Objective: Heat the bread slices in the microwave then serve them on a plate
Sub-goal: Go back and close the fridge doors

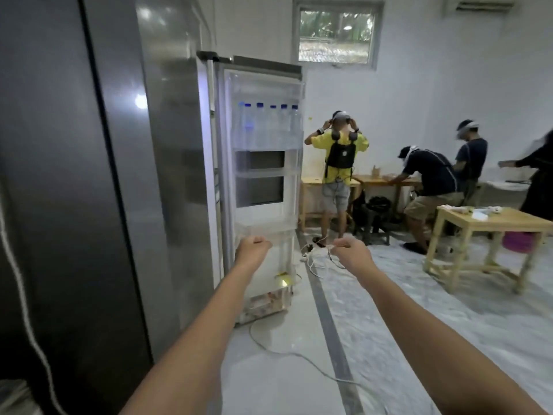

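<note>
Both my arms reach forward at chest height. My left hand point(253, 250) is curled into a fist in front of the open fridge door point(263, 187), level with its lower shelf; whether it touches the door I cannot tell. My right hand point(350, 250) is also closed in a fist, out over the floor to the right of the door, with nothing in it. A bag of what looks like bread point(266, 304) lies in the door's bottom bin. No microwave or plate is in view.
A tall grey fridge body point(89, 175) fills the left. Water bottles point(266, 127) stand in the door's top shelf. White cables point(317, 262) trail across the floor. Several people work at wooden tables point(490, 223) at the back right.
</note>
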The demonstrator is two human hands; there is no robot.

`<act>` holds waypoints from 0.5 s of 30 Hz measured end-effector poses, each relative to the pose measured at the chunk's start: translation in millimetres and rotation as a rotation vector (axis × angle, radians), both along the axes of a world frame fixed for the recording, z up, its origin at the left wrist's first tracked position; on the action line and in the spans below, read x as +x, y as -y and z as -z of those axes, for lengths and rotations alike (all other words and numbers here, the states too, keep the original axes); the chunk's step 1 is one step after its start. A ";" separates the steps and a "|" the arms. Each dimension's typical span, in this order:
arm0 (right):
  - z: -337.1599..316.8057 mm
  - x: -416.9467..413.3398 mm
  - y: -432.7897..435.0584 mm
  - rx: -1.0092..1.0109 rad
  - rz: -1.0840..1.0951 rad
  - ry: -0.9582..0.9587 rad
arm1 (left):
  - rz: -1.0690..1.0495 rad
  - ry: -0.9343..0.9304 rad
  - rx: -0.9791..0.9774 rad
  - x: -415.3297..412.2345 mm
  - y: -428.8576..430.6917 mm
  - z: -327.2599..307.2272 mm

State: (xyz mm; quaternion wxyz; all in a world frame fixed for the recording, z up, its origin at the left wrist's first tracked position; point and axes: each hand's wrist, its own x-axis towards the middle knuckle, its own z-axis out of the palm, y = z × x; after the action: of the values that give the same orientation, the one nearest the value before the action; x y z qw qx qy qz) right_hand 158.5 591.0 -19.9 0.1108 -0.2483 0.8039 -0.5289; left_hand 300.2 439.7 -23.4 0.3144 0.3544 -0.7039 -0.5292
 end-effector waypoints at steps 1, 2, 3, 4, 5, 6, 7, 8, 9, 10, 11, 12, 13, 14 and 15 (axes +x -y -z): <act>-2.0 -19.6 4.1 -0.002 0.009 -0.008 | 0.010 -0.005 0.002 -21.5 4.7 -1.0; -4.7 -40.4 9.0 -0.008 0.014 -0.013 | 0.019 -0.011 -0.006 -42.4 9.5 -4.0; -8.2 -61.4 14.5 -0.021 0.014 -0.019 | 0.024 -0.018 -0.014 -63.7 16.1 -6.7; -12.8 -82.7 20.1 -0.030 0.013 -0.019 | 0.032 -0.034 -0.019 -85.9 22.7 -10.4; -17.9 -104.2 25.4 -0.032 0.012 -0.016 | 0.031 -0.059 -0.016 -109.2 30.4 -14.0; -23.6 -127.2 30.4 -0.028 0.008 -0.015 | 0.033 -0.068 -0.024 -131.4 37.0 -20.3; -30.2 -148.8 34.2 -0.022 -0.002 -0.022 | 0.036 -0.076 -0.040 -154.3 43.6 -26.6; -36.9 -169.7 37.1 -0.015 -0.011 -0.030 | 0.042 -0.081 -0.056 -177.2 49.9 -32.9; -43.4 -190.6 39.6 -0.011 -0.012 -0.040 | 0.051 -0.084 -0.067 -200.7 56.2 -38.1; -49.1 -211.7 41.8 -0.012 -0.007 -0.048 | 0.063 -0.085 -0.078 -223.8 61.7 -42.8; -52.9 -232.7 44.4 -0.018 0.001 -0.052 | 0.076 -0.080 -0.084 -246.4 67.5 -44.9; -54.8 -252.6 47.3 -0.023 0.013 -0.052 | 0.087 -0.069 -0.091 -267.6 72.5 -46.4; -55.0 -271.8 50.9 -0.019 0.024 -0.052 | 0.105 -0.066 -0.099 -288.5 77.9 -46.4; -53.2 -290.3 55.9 -0.012 0.033 -0.052 | 0.125 -0.066 -0.105 -307.7 83.0 -45.8; -49.5 -308.1 61.8 -0.004 0.040 -0.047 | 0.138 -0.060 -0.100 -325.7 88.8 -43.9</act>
State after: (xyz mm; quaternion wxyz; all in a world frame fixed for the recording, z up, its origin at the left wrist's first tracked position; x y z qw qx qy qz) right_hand -149.6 529.2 29.6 0.0805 -0.2447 0.8101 -0.5267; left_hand -25.5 350.9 20.6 0.3154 0.2727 -0.7424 -0.5245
